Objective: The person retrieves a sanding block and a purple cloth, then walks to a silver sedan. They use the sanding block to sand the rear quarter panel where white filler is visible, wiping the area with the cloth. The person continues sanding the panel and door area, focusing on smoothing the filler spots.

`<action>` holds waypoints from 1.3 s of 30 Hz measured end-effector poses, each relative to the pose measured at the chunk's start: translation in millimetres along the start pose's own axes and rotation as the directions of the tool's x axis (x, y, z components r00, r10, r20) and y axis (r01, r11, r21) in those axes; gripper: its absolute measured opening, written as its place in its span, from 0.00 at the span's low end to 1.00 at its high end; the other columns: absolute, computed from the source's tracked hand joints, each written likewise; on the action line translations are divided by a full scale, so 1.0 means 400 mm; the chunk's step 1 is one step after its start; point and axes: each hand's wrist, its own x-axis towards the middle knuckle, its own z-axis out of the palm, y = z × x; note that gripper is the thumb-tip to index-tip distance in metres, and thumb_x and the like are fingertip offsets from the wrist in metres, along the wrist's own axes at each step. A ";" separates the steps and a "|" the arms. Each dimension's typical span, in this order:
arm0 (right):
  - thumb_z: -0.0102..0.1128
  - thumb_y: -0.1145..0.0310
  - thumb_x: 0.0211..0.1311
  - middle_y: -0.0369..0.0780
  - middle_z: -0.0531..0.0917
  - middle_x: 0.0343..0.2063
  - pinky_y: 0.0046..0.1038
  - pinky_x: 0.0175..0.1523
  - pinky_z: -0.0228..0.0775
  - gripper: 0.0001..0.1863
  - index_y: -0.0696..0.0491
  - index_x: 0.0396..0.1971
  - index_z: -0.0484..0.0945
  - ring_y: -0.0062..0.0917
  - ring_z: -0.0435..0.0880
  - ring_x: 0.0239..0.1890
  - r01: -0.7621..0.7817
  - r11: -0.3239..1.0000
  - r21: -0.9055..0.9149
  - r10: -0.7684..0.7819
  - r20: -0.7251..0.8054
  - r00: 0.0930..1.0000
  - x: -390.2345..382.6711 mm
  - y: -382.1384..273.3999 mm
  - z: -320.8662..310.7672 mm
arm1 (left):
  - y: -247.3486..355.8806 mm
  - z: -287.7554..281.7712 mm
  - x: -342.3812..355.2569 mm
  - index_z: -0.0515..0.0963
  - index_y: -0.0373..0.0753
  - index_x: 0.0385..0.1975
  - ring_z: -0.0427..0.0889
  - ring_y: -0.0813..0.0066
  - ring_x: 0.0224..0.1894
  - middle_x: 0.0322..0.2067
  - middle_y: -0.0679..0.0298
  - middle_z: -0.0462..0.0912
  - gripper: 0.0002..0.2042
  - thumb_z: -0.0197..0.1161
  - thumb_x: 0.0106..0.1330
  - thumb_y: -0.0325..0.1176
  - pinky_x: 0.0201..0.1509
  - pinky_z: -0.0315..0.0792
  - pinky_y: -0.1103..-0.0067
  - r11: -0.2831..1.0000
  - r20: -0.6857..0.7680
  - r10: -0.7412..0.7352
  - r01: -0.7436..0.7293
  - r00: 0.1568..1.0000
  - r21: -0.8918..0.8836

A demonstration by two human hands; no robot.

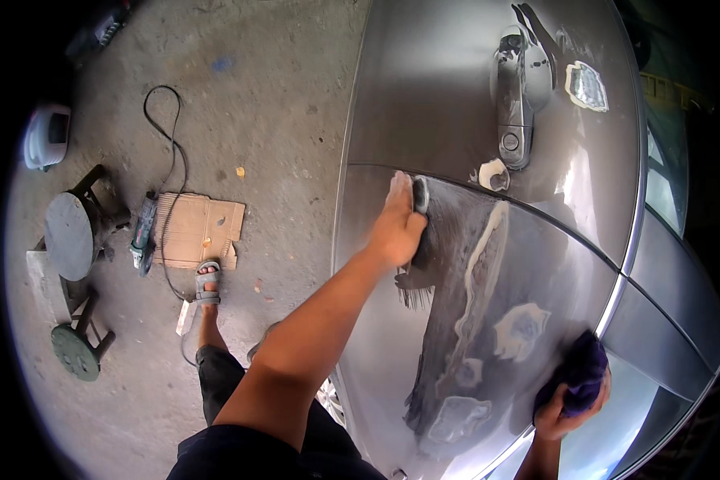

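My left hand (398,228) is closed round a dark, pale-edged sanding block (421,194), pressed against the grey car panel (528,264) just below the seam beside the door. Most of the block is hidden by the fingers. At the lower right, my right hand (572,412) grips a bunched purple cloth (582,372) against the car, close to the bright window trim (612,308). Dark, wet-looking streaks run down the panel between my hands. Around them lie a long pale filler strip (480,272) and rounded sanded patches (522,330).
The door handle (514,104) sticks out at the top right. On the concrete floor at the left are an angle grinder (143,232) with a trailing cord, flattened cardboard (204,220), a round-topped stool (70,234), a small green stool (75,352) and a white container (46,138).
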 end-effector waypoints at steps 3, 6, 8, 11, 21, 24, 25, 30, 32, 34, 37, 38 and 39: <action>0.57 0.65 0.58 0.58 0.69 0.55 0.46 0.62 0.60 0.32 0.66 0.59 0.61 0.52 0.70 0.55 0.004 1.000 -0.006 -0.004 -0.017 1.000 -0.001 -0.002 0.002 | -0.002 -0.003 0.004 0.44 0.25 0.69 0.38 0.51 0.74 0.71 0.41 0.40 0.36 0.45 0.62 0.35 0.76 0.38 0.71 0.992 -0.010 0.106 -0.105 0.994 0.069; 0.57 0.65 0.57 0.58 0.69 0.55 0.47 0.63 0.60 0.32 0.66 0.59 0.61 0.52 0.70 0.55 0.001 1.000 0.004 -0.001 -0.015 1.000 -0.002 -0.001 0.003 | 0.006 0.002 0.004 0.44 0.24 0.68 0.39 0.52 0.74 0.71 0.41 0.41 0.36 0.43 0.62 0.36 0.76 0.38 0.72 0.999 -0.022 -0.015 0.014 1.000 -0.034; 0.57 0.65 0.57 0.58 0.69 0.55 0.48 0.63 0.59 0.32 0.66 0.59 0.61 0.52 0.70 0.56 0.000 1.000 0.002 0.000 -0.003 1.000 -0.003 0.002 0.002 | 0.018 0.007 0.001 0.44 0.23 0.68 0.39 0.52 0.74 0.71 0.40 0.41 0.36 0.43 0.63 0.37 0.76 0.39 0.72 0.998 -0.097 0.044 -0.047 0.994 -0.031; 0.57 0.65 0.57 0.58 0.69 0.55 0.48 0.63 0.59 0.32 0.66 0.59 0.61 0.52 0.70 0.56 0.010 1.000 0.007 -0.010 -0.012 1.000 -0.003 0.003 0.003 | 0.042 0.011 -0.004 0.45 0.28 0.69 0.42 0.55 0.74 0.71 0.44 0.44 0.36 0.45 0.61 0.35 0.76 0.40 0.73 0.979 -0.017 0.088 -0.083 0.996 0.186; 0.57 0.65 0.58 0.59 0.70 0.55 0.48 0.63 0.59 0.32 0.65 0.59 0.61 0.52 0.70 0.55 0.009 1.000 -0.003 -0.009 -0.012 1.000 -0.002 0.000 0.003 | 0.122 0.013 -0.025 0.46 0.24 0.68 0.42 0.48 0.73 0.70 0.39 0.45 0.36 0.47 0.59 0.34 0.76 0.39 0.72 0.942 0.083 0.108 -0.128 0.991 0.311; 0.57 0.64 0.59 0.58 0.70 0.55 0.47 0.63 0.59 0.32 0.65 0.59 0.61 0.52 0.70 0.55 0.007 0.999 -0.031 -0.007 -0.002 1.000 -0.001 -0.002 0.001 | 0.147 0.021 -0.042 0.46 0.24 0.68 0.42 0.49 0.74 0.70 0.39 0.45 0.36 0.47 0.60 0.34 0.76 0.39 0.71 0.948 0.032 0.129 -0.133 0.991 0.289; 0.57 0.65 0.59 0.57 0.69 0.55 0.46 0.63 0.58 0.31 0.66 0.59 0.61 0.51 0.70 0.56 0.012 1.000 -0.023 -0.012 0.007 1.000 0.000 -0.002 0.002 | 0.147 0.022 -0.040 0.46 0.24 0.68 0.41 0.50 0.74 0.70 0.39 0.45 0.36 0.47 0.60 0.35 0.76 0.39 0.71 0.976 -0.034 0.050 -0.042 0.998 0.214; 0.58 0.63 0.60 0.58 0.70 0.55 0.46 0.63 0.58 0.32 0.65 0.59 0.61 0.51 0.70 0.56 -0.006 1.000 -0.005 0.006 -0.020 1.000 -0.001 -0.003 0.003 | 0.188 0.045 -0.065 0.44 0.22 0.68 0.41 0.51 0.74 0.70 0.39 0.44 0.36 0.46 0.62 0.37 0.76 0.40 0.72 0.984 -0.092 0.067 -0.050 0.994 0.173; 0.58 0.63 0.60 0.58 0.70 0.55 0.46 0.63 0.58 0.32 0.65 0.59 0.61 0.51 0.70 0.56 -0.006 1.000 -0.001 0.006 -0.021 1.000 -0.004 -0.005 0.002 | 0.210 0.068 -0.094 0.44 0.22 0.67 0.41 0.52 0.74 0.70 0.40 0.44 0.37 0.46 0.63 0.38 0.76 0.40 0.73 0.914 0.004 0.232 -0.219 0.973 0.343; 0.58 0.64 0.59 0.58 0.70 0.55 0.46 0.64 0.58 0.31 0.65 0.59 0.61 0.51 0.70 0.57 -0.014 1.000 0.001 0.014 -0.009 1.000 -0.006 -0.006 -0.001 | 0.209 0.073 -0.098 0.44 0.21 0.67 0.41 0.49 0.74 0.70 0.38 0.43 0.37 0.47 0.63 0.38 0.76 0.39 0.71 0.942 -0.053 0.214 -0.192 0.975 0.276; 0.59 0.65 0.59 0.57 0.69 0.56 0.46 0.64 0.58 0.31 0.65 0.59 0.62 0.51 0.70 0.57 -0.021 1.000 0.010 0.022 -0.006 1.000 -0.008 -0.005 0.000 | 0.195 0.069 -0.077 0.44 0.21 0.67 0.40 0.44 0.73 0.69 0.36 0.42 0.37 0.49 0.63 0.37 0.76 0.38 0.67 0.995 -0.101 0.075 -0.067 0.992 0.075; 0.59 0.66 0.59 0.57 0.69 0.56 0.46 0.64 0.58 0.31 0.65 0.59 0.62 0.51 0.70 0.57 -0.020 1.000 0.012 0.020 -0.006 1.000 -0.008 -0.004 -0.002 | 0.190 0.068 -0.072 0.44 0.21 0.67 0.39 0.42 0.73 0.69 0.35 0.41 0.37 0.50 0.62 0.36 0.75 0.38 0.66 0.999 -0.147 0.036 -0.039 0.988 -0.015; 0.59 0.66 0.59 0.57 0.69 0.56 0.46 0.64 0.57 0.31 0.65 0.59 0.62 0.51 0.70 0.57 -0.019 1.000 0.020 0.020 -0.020 1.000 -0.007 -0.002 0.003 | 0.194 0.075 -0.078 0.44 0.21 0.67 0.39 0.42 0.73 0.69 0.35 0.40 0.37 0.49 0.62 0.36 0.75 0.38 0.66 0.996 -0.162 0.069 -0.078 0.984 -0.048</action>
